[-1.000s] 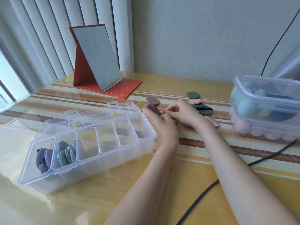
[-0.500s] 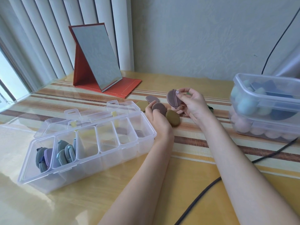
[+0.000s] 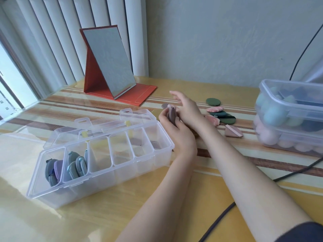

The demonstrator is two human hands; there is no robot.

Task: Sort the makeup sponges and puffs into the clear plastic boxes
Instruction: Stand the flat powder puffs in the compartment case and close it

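1. Held on edge just beyond the right end of the divided clear box (image 3: 97, 159): a small stack of mauve puffs (image 3: 171, 116), pinched between thumb and curled fingers of the left hand (image 3: 176, 130).
2. Just above and touching: the right hand (image 3: 187, 107), fingers straight and loosely spread, gripping nothing.
3. Already filed upright in the two leftmost compartments: grey and lilac puffs (image 3: 52, 169), then blue-grey ones (image 3: 76, 165); the four compartments to their right look unfilled.
4. Likely risk: stack fanning apart or a puff slipping out on the way over, given a thin edge-on pinch on soft, flat pieces.
5. Second risk: a mixed compartment, should mauve land among the blue-grey; narrow slots and an open lid (image 3: 97, 130) behind leave little room for a full hand.
6. Waiting near the right forearm: green puffs (image 3: 213, 102), pink marbled ones (image 3: 214, 109) and a triangular mauve puff (image 3: 233, 131).
7. At far right: two stacked clear tubs (image 3: 288, 109) of egg-shaped sponges, teal above, pink below.
8. Underneath: a glossy yellow tabletop (image 3: 122, 206) with brown stripes, a black cable (image 3: 218, 219) trailing across.
9. Beyond: a red folding mirror (image 3: 108, 62), vertical blinds (image 3: 52, 41), a pale wall.
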